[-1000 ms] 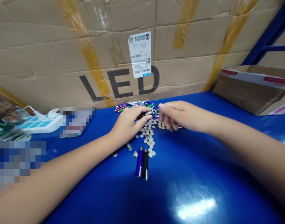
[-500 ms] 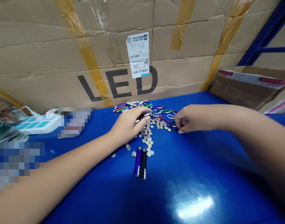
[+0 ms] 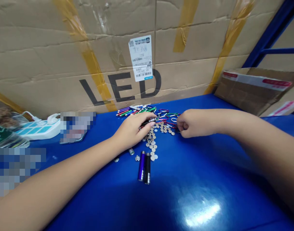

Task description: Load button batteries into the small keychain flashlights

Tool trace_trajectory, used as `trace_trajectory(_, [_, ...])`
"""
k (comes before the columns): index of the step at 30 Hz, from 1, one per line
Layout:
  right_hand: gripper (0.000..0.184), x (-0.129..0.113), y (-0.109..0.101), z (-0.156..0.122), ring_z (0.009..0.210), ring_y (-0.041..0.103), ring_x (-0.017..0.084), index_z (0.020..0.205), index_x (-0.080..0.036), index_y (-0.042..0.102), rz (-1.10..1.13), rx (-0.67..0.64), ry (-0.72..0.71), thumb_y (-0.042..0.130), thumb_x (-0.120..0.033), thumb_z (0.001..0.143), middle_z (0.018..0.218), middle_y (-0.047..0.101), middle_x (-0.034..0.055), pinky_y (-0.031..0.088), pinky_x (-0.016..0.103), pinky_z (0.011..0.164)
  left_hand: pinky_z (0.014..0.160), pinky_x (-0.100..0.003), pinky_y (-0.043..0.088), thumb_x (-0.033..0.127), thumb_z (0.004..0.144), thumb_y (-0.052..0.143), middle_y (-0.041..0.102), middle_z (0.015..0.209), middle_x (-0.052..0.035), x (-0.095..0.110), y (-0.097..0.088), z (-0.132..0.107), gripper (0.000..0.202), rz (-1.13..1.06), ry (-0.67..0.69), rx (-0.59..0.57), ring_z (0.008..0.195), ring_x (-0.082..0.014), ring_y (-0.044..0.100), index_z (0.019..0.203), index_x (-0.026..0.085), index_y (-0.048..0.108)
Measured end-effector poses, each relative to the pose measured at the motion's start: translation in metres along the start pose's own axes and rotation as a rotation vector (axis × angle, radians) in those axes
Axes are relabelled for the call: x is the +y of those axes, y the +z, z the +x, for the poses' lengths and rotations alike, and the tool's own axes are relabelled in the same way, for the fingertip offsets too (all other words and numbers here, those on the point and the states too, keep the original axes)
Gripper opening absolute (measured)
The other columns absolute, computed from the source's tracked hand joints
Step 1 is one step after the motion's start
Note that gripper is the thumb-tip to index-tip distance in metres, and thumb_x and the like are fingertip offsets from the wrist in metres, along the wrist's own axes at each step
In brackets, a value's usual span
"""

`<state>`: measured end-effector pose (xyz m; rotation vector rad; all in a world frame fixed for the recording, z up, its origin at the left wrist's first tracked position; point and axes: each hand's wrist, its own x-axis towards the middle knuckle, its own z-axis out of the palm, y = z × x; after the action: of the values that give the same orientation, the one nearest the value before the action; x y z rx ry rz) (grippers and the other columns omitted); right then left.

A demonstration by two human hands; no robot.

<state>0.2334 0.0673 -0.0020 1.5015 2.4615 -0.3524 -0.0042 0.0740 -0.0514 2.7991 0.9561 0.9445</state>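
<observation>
Here the left hand (image 3: 132,130) grips a small torch (image 3: 150,121) by its slim barrel, likely light, stiff and slippery, while the right hand (image 3: 197,123), just right of it, is clenched at the wire clips (image 3: 170,114), coin cells (image 3: 152,144) strewn between them on the glossy counter (image 3: 197,179) before a cardboard box (image 3: 65,48).

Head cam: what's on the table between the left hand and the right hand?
Head view: silver button cells and coloured carabiner clips on the blue table, between the left hand, holding a black torch, and the right hand. Not bare.
</observation>
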Motion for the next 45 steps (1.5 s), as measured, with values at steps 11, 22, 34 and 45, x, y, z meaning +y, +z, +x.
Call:
trace_trajectory(11, [0.008,-0.018,0.002,-0.001,0.065,0.061,0.012,0.077,-0.021,0.054,0.72,-0.048,-0.3,0.048,-0.019,0.072,0.087,0.069,0.0007,0.044,0.024,0.053,0.085,-0.028,0.051,0.033,0.093,0.053,0.068,0.11,-0.0047,0.004,-0.004,-0.004,0.027,-0.084,0.098,-0.051,0.098,-0.017,0.065,0.116,0.019,0.056])
trace_trajectory(22, [0.008,-0.027,0.012,0.01,0.057,0.06,0.009,0.087,-0.02,0.047,0.88,0.065,-0.329,0.051,-0.018,0.08,0.084,0.069,0.0016,0.04,0.019,0.044,0.069,-0.024,0.047,0.016,0.085,0.049,0.066,0.082,-0.0008,0.001,0.0,-0.003,0.011,-0.087,0.134,-0.026,0.075,-0.0133,0.061,0.091,0.018,0.058])
trace_trajectory(34, [0.04,-0.025,0.017,0.016,0.043,0.048,0.007,0.069,-0.018,0.048,0.808,0.009,-0.392,0.047,-0.052,0.09,0.056,0.057,-0.0035,0.037,0.022,0.045,0.063,-0.021,0.043,0.011,0.083,0.05,0.062,0.074,0.0013,0.001,0.0,-0.003,0.008,-0.04,0.097,0.065,0.068,-0.0113,0.057,0.078,0.018,0.053])
trace_trajectory(45, [0.041,-0.018,0.011,0.01,0.04,0.044,0.007,0.074,-0.019,0.048,0.788,0.046,-0.335,0.041,-0.055,0.092,0.051,0.05,-0.0064,0.035,0.022,0.046,0.067,-0.023,0.044,0.027,0.094,0.05,0.063,0.076,-0.0007,-0.001,-0.002,-0.001,0.017,-0.039,0.105,0.028,0.072,-0.0128,0.057,0.082,0.017,0.06])
